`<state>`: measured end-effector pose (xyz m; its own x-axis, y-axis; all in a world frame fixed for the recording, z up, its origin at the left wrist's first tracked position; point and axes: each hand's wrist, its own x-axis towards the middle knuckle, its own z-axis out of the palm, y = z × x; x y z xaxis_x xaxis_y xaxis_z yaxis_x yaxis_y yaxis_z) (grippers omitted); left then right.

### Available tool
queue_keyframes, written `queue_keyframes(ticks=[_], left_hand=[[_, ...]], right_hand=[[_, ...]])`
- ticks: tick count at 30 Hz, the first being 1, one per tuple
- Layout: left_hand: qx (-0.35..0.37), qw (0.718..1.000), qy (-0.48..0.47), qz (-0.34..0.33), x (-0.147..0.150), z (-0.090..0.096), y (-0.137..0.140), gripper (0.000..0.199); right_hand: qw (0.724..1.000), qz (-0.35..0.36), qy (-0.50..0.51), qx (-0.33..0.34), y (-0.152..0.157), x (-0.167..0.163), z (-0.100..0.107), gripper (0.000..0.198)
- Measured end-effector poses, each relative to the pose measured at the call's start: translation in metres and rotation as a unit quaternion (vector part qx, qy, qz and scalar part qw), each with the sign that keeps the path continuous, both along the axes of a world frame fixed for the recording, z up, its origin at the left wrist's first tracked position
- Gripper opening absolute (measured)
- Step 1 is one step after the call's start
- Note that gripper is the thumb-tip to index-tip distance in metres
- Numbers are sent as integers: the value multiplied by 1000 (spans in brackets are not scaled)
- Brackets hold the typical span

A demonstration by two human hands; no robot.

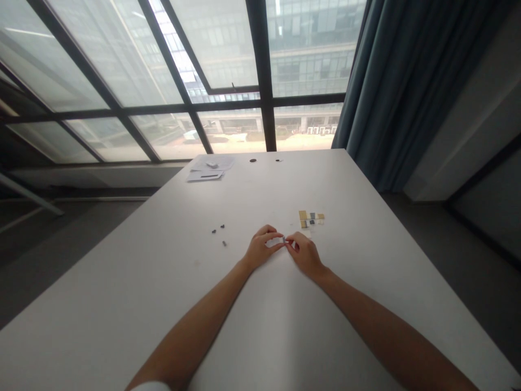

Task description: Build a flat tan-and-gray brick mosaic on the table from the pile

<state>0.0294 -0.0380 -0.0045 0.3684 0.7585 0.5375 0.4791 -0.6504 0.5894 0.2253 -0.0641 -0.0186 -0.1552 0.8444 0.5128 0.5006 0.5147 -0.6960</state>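
Both hands meet over the middle of the white table [260,315]. Between the fingertips is a small grey piece [284,239], too small to name. My left hand [261,245] pinches it from the left with thumb and fingers. From the right, my right hand [302,251] has thumb and forefinger closed at the same piece. Just beyond the right hand lies a group of small tan and dark blocks [308,217] with pale bits beside them. Left of the left hand are small dark pieces [222,226] and a greyish piece [224,244].
Papers [205,175] with a small white object [212,164] on top lie at the table's far left. Two round holes [253,161] sit near the far edge. Windows [228,49] rise behind the table, and a blue curtain [382,98] hangs at the right.
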Motion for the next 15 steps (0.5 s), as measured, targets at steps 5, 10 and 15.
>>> queue_keyframes(ticks=[5, 10, 15], left_hand=[[-2, 1000, 2, -1, 0, 0, -1, 22], [4, 1000, -7, -24, 2, 5, -4, 20], [5, 999, -10, -41, 1, 7, -4, 21]], right_hand=[[1000, 10, 5, -3, 0, 0, 0, 10], [1000, 1, 12, -6, 0, 0, 0, 10], [1000, 7, 17, -9, 0, 2, -1, 11]])
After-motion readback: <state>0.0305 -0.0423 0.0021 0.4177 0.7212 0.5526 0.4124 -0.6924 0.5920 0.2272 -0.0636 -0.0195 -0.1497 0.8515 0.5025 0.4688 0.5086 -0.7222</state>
